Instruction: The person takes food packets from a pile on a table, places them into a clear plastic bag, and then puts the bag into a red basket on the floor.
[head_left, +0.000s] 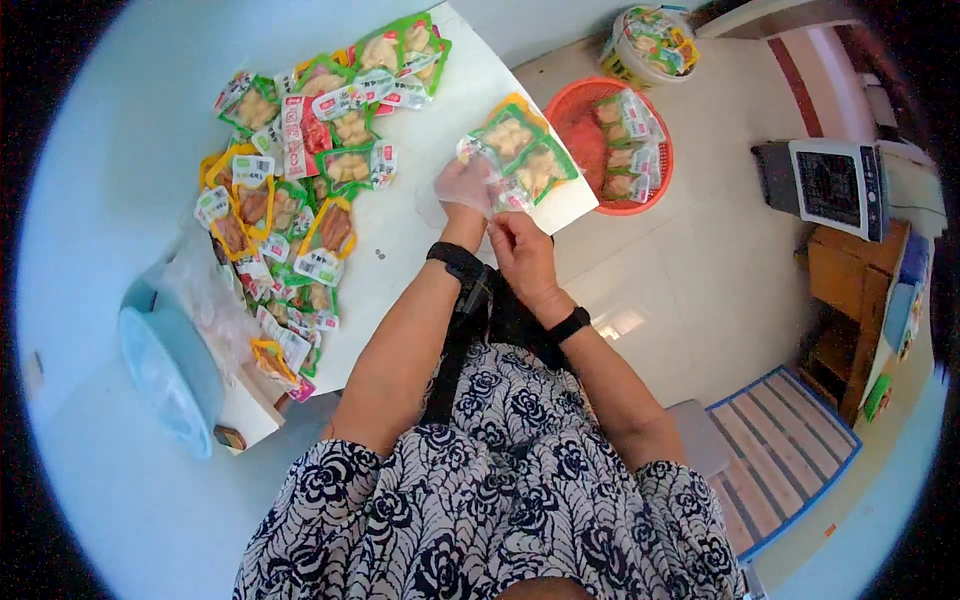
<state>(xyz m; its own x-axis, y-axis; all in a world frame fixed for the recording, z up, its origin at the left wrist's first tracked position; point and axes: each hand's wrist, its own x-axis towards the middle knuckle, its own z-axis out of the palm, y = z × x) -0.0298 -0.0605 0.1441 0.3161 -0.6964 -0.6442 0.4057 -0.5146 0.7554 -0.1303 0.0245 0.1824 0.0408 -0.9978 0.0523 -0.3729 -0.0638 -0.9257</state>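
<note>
My left hand (466, 186) is inside a clear plastic bag (474, 196), beside a few green-edged and yellow-edged snack packets (541, 169) at the white table's corner. The thumb and fingers of my right hand (519, 244) pinch the bag's edge near my left wrist. Whether my left fingers grip anything inside the bag cannot be told. A large heap of sealed snack packets, some green-edged (349, 166), some yellow-edged (328, 229), and a red-and-white one (304, 136), covers the left part of the table (405, 225).
An orange plastic basket (670, 161) holding packets stands on the floor past the table corner, with a filled white bucket (619, 64) behind it. Clear plastic bags (206, 281) and a light-blue basin (169, 382) lie at the left. A slatted mat (787, 457) is at the right.
</note>
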